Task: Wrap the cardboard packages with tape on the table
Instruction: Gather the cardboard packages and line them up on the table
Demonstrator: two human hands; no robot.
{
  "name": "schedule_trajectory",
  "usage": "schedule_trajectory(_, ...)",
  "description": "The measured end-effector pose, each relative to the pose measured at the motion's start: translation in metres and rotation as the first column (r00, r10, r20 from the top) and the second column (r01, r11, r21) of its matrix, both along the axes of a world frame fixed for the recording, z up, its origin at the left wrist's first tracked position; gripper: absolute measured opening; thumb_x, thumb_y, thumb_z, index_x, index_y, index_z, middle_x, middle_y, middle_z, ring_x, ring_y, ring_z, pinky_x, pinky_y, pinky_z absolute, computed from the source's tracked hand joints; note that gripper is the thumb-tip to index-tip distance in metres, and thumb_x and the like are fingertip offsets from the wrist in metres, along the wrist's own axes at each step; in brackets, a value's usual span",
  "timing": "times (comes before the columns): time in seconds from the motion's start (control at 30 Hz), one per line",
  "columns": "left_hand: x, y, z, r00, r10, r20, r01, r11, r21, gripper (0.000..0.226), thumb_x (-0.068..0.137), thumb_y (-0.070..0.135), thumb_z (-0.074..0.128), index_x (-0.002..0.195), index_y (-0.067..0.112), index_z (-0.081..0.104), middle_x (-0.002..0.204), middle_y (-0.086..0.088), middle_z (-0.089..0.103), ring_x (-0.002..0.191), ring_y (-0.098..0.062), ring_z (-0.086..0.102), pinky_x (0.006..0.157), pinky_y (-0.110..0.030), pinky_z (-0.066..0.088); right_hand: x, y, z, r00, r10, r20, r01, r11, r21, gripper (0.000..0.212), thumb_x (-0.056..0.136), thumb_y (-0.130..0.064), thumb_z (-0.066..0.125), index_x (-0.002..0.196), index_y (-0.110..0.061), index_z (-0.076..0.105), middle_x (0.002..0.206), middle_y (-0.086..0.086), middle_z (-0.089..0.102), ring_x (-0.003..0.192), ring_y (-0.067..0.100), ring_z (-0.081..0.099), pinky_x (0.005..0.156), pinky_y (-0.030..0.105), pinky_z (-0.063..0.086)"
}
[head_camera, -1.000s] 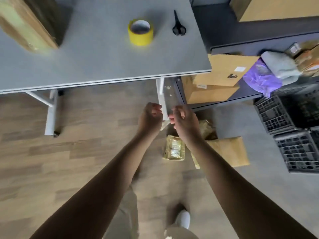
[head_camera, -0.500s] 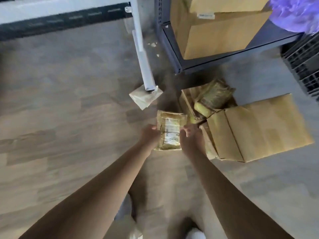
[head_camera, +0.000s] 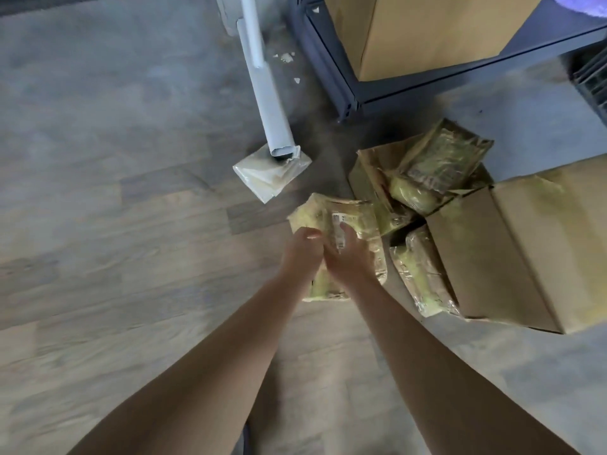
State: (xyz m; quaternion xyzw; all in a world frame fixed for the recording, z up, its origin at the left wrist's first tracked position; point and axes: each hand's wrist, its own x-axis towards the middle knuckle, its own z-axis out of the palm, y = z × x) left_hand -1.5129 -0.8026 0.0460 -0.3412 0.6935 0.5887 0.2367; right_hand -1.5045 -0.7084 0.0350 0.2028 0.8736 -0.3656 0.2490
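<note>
Cardboard package (head_camera: pixel 358 218), tape-wrapped | left hand (head_camera: pixel 302 254) fingers curled round it | right hand (head_camera: pixel 351 261) fingers gripping it

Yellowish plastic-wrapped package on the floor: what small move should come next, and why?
Probably lift the yellowish labelled package straight up: the left hand and right hand both sit on it, and it lies on the wooden floor beside the brown cardboard box.

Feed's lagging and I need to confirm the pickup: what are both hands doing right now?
Left hand: grips the taped package at its left edge.
Right hand: on top of the package; blur hides whether it grips.
</note>
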Motion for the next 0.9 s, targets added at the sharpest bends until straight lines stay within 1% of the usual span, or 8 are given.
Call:
schedule_trajectory(0.07,0.005,-0.001,0.012,0.998,0.016,0.057,-0.02,0.997,0.077,0.037,0.087,-0.002,0.046,0.116,0.017,0.06,0.097,-0.002,0.062,0.075,-0.011,0.053,0.077,-0.035,0.05,0.003,-0.005,0.01,1.0,0.013,-0.008,-0.013,1.0,-0.02,0.064,0.089,-0.052,0.056,0.141,-0.019,0.041,0.133,0.012,0.053,0.121,0.035,0.051,0.092,0.045,0.048)
schedule_trajectory(0.17,0.014,-0.003,0.02,0.994,-0.005,0.111,-0.01,0.992,0.129,0.051,0.089,-0.003,0.049,0.135,0.018,0.044,0.119,-0.006,0.064,0.094,-0.016,0.058,0.08,-0.032,0.05,0.009,0.002,0.014,1.0,-0.002,-0.009,0.002,0.999,0.046,0.066,0.08,-0.052,0.067,0.132,-0.014,0.05,0.123,0.01,0.057,0.111,0.032,0.057,0.083,0.038,0.051)
schedule_trajectory(0.27,0.021,-0.005,0.018,0.99,-0.12,0.071,0.118,0.993,0.03,0.054,0.091,-0.001,0.04,0.142,0.016,0.039,0.131,-0.005,0.059,0.088,-0.012,0.055,0.07,-0.026,0.047,0.014,0.004,0.003,0.996,0.086,-0.028,-0.08,0.982,0.17,0.055,0.083,-0.048,0.067,0.124,-0.013,0.057,0.12,0.009,0.056,0.107,0.031,0.057,0.08,0.039,0.051)
schedule_trajectory(0.37,0.024,-0.006,0.004,0.988,-0.151,-0.016,0.15,0.987,-0.051,0.046,0.091,0.003,0.044,0.136,0.016,0.046,0.133,-0.004,0.056,0.105,-0.018,0.055,0.09,-0.032,0.046,0.011,0.002,-0.006,0.974,0.191,-0.124,-0.147,0.944,0.297,0.032,0.095,-0.034,0.053,0.115,-0.01,0.061,0.113,0.014,0.058,0.099,0.033,0.057,0.073,0.037,0.049)
schedule_trajectory(0.47,0.029,-0.014,0.0,0.996,-0.095,-0.004,0.09,0.954,-0.285,0.049,0.091,0.025,0.059,0.135,0.014,0.042,0.132,-0.011,0.045,0.122,-0.028,0.045,0.103,-0.039,0.04,0.009,0.014,0.007,0.974,0.15,-0.172,-0.105,0.963,0.246,0.028,0.1,-0.02,0.043,0.114,-0.001,0.058,0.108,0.018,0.061,0.098,0.034,0.058,0.07,0.03,0.036)
schedule_trajectory(0.57,0.038,-0.021,0.033,0.994,-0.037,0.103,0.056,0.981,-0.187,0.073,0.076,0.048,0.076,0.13,0.011,0.043,0.122,-0.009,0.055,0.109,-0.027,0.057,0.094,-0.041,0.049,0.012,0.018,0.05,0.982,0.098,-0.162,-0.08,0.991,0.111,0.026,0.1,-0.018,0.042,0.113,-0.001,0.057,0.1,0.017,0.063,0.092,0.033,0.06,0.068,0.031,0.039)
schedule_trajectory(0.77,0.057,-0.043,0.19,0.999,-0.041,0.033,0.049,0.96,-0.274,0.069,0.066,0.039,0.084,0.114,0.017,0.04,0.09,0.006,0.056,0.073,-0.01,0.057,0.064,-0.029,0.052,0.025,-0.004,0.198,0.983,0.1,-0.152,-0.106,0.994,-0.028,0.019,0.1,-0.018,0.04,0.106,-0.006,0.054,0.093,0.011,0.062,0.083,0.032,0.063,0.068,0.046,0.053)
schedule_trajectory(0.9,0.068,-0.062,0.333,0.999,-0.037,0.027,0.044,0.934,-0.355,0.067,0.069,0.044,0.074,0.118,0.011,0.045,0.1,-0.002,0.059,0.082,-0.02,0.058,0.06,-0.028,0.043,0.031,-0.022,0.332,0.943,0.236,-0.235,-0.238,0.971,0.02,0.018,0.1,-0.016,0.042,0.107,-0.005,0.054,0.095,0.01,0.063,0.083,0.028,0.062,0.069,0.042,0.051)
